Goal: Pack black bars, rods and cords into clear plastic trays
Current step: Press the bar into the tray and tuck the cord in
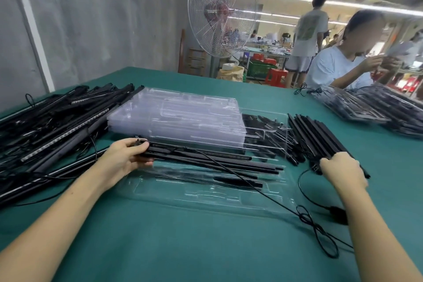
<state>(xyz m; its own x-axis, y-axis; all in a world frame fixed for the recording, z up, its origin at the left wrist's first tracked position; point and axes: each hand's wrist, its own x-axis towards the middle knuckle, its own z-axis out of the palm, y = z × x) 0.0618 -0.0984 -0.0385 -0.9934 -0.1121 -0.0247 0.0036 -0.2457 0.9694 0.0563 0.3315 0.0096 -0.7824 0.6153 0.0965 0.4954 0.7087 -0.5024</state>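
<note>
— That cord [306, 217] is trailing loose over the worktop [183, 247] near the front edge, isn't it?
— It is, and I'd be tucking it in last. The clear tray [206, 192] is lying just behind it, and the left hand [124, 159] is clamping the end of a bundle of bars [206, 158] over it.
— And the right hand [341, 168]?
— It's curling round the near end of the fanned bars [320, 135] towards the right edge. I'd be lowering the bundle level, seating each bar in its groove, before touching the stack of empty trays [183, 114] behind.
</note>
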